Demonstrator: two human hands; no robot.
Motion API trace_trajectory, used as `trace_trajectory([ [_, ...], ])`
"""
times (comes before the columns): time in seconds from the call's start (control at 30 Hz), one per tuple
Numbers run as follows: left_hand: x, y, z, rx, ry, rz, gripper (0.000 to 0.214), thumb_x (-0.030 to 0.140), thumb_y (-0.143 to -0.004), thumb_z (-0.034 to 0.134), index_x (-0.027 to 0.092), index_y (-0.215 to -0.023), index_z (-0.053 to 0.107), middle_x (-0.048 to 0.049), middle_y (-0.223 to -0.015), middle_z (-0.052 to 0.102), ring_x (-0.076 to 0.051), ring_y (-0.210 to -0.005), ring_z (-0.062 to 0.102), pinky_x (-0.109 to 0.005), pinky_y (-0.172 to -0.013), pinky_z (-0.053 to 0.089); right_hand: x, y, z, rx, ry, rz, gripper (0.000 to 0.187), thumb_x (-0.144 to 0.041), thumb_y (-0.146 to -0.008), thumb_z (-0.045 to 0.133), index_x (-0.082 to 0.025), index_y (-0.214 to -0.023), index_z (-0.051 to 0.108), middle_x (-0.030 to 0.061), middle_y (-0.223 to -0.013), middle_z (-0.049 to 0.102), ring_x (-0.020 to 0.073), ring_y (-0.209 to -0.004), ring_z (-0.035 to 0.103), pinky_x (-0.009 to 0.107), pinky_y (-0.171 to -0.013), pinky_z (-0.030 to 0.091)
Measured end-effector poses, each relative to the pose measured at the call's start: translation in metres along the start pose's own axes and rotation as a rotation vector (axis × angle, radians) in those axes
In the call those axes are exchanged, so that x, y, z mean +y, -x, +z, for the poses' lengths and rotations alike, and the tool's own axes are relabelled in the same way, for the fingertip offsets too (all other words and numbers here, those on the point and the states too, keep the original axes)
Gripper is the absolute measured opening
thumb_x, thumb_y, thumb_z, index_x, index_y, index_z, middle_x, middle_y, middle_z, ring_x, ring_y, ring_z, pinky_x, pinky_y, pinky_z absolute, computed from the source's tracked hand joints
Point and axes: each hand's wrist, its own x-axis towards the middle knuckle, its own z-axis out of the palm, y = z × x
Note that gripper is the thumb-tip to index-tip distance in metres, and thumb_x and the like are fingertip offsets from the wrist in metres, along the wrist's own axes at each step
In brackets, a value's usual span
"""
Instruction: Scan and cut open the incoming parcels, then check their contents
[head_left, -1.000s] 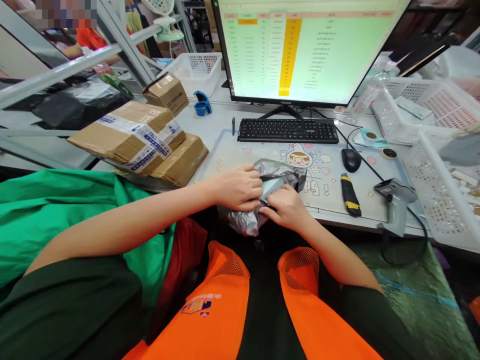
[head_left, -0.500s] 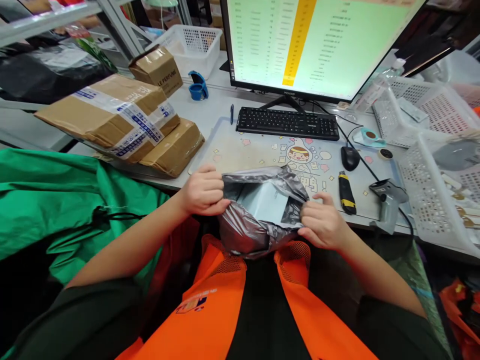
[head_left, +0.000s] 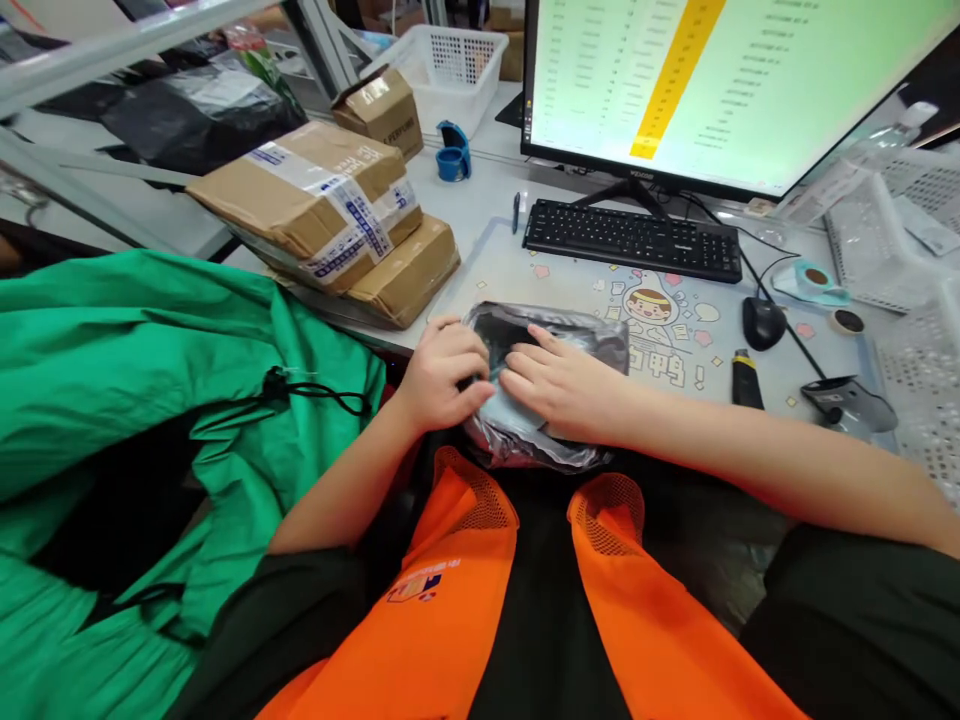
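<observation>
A grey plastic mailing bag [head_left: 581,455] lies in front of me at the near edge of the desk, its mouth facing up. My left hand [head_left: 448,375] is closed on the left rim of the bag, thumb toward the opening. Across the opening reaches my right hand [head_left: 559,390], fingers stretched out and pointing left, over a pale blue box [head_left: 512,408] inside. Most of that box is hidden by the right hand and the bag; whether the fingertips press on it is hard to see.
Taped cardboard boxes [head_left: 300,190] are stacked at left beside a green cloth sack [head_left: 135,350]. Behind the bag are a keyboard [head_left: 634,240] and monitor [head_left: 720,100]. A mouse [head_left: 764,322], box cutter [head_left: 745,380], barcode scanner [head_left: 851,400] and white baskets [head_left: 926,360] stand at right.
My right hand has let go of the bag's right rim and moved left into its opening. The left hand stays at the left rim. The view has turned left.
</observation>
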Motion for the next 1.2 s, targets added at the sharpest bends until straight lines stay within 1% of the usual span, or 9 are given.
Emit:
trace_trajectory([
  [0.07,0.009,0.017,-0.009,0.068,-0.068,0.017,0.037,0.046,-0.104,0.056,0.022,-0.076,0.06,0.0,-0.081,0.072,-0.02,-0.088,0.071,-0.049,-0.111,0.038,0.011,-0.012,-0.002,-0.071,-0.066,0.058,0.038,-0.029,-0.088,0.072,-0.011,-0.12,0.062,0.0173,-0.112,0.07,0.0331,-0.103,0.067,0.048,-0.101,0.049],
  [0.17,0.013,0.035,-0.013,0.169,-0.111,-0.006,0.035,0.037,-0.103,0.055,0.022,-0.07,0.055,0.0021,-0.075,0.072,-0.019,-0.087,0.074,-0.05,-0.112,0.038,0.027,-0.017,-0.004,-0.123,-0.159,0.199,0.039,-0.033,-0.087,0.074,-0.012,-0.117,0.062,0.0163,-0.107,0.072,0.0315,-0.095,0.068,0.04,-0.081,0.049],
  [0.43,0.022,0.035,-0.003,0.215,-0.079,0.12,0.035,0.028,-0.096,0.057,0.021,-0.064,0.045,0.0065,-0.063,0.065,-0.015,-0.073,0.069,-0.047,-0.106,0.038,0.046,-0.014,-0.007,-0.025,-0.295,0.348,0.058,-0.047,-0.081,0.08,-0.014,-0.126,0.063,0.0171,-0.116,0.075,0.0339,-0.106,0.07,0.04,-0.088,0.051],
  [0.5,0.022,0.035,-0.001,0.24,-0.092,0.047,0.031,0.031,-0.098,0.056,0.022,-0.069,0.049,0.0049,-0.065,0.064,-0.015,-0.068,0.064,-0.044,-0.096,0.043,0.049,-0.016,-0.009,-0.031,-0.3,0.377,0.061,-0.047,-0.08,0.081,-0.014,-0.128,0.062,0.0177,-0.119,0.074,0.0349,-0.108,0.07,0.041,-0.091,0.052],
  [0.6,0.018,0.035,-0.001,0.293,-0.143,-0.069,0.017,0.032,-0.099,0.06,0.023,-0.085,0.061,0.0015,-0.075,0.069,-0.017,-0.075,0.066,-0.04,-0.084,0.043,0.052,-0.018,-0.01,-0.054,-0.29,0.441,0.063,-0.05,-0.08,0.082,-0.015,-0.128,0.062,0.0181,-0.121,0.073,0.0353,-0.109,0.07,0.041,-0.092,0.052],
  [0.77,0.016,0.04,-0.003,0.336,-0.142,0.021,0.013,0.027,-0.093,0.072,0.023,-0.084,0.063,-0.002,-0.088,0.07,-0.018,-0.082,0.066,-0.037,-0.08,0.046,0.055,-0.024,-0.009,-0.076,-0.282,0.485,0.062,-0.05,-0.08,0.081,-0.016,-0.128,0.061,0.0168,-0.123,0.073,0.035,-0.11,0.069,0.041,-0.091,0.052],
  [0.83,0.016,0.042,-0.002,0.375,-0.162,0.047,0.008,0.024,-0.092,0.074,0.023,-0.091,0.066,-0.0022,-0.09,0.07,-0.018,-0.082,0.065,-0.036,-0.078,0.047,0.055,-0.028,-0.009,-0.083,-0.281,0.492,0.062,-0.052,-0.081,0.081,-0.017,-0.128,0.06,0.0168,-0.123,0.073,0.0351,-0.111,0.069,0.041,-0.092,0.052],
  [1.0,0.014,0.045,0.003,0.361,-0.291,-0.066,0.028,0.024,-0.095,0.072,0.02,-0.122,0.074,-0.0079,-0.105,0.072,-0.022,-0.095,0.067,-0.036,-0.084,0.051,0.054,-0.038,-0.012,-0.115,-0.273,0.525,0.06,-0.055,-0.085,0.078,-0.016,-0.126,0.06,0.0183,-0.123,0.073,0.0357,-0.11,0.071,0.041,-0.092,0.053],
  [1.2,0.01,0.05,0.001,0.304,-0.315,-0.104,0.015,0.032,-0.098,0.071,0.025,-0.106,0.08,-0.0116,-0.129,0.069,-0.026,-0.112,0.066,-0.04,-0.092,0.049,0.057,-0.046,-0.017,-0.156,-0.273,0.536,0.061,-0.048,-0.082,0.081,-0.014,-0.128,0.059,0.0202,-0.123,0.074,0.0371,-0.11,0.071,0.042,-0.09,0.053],
])
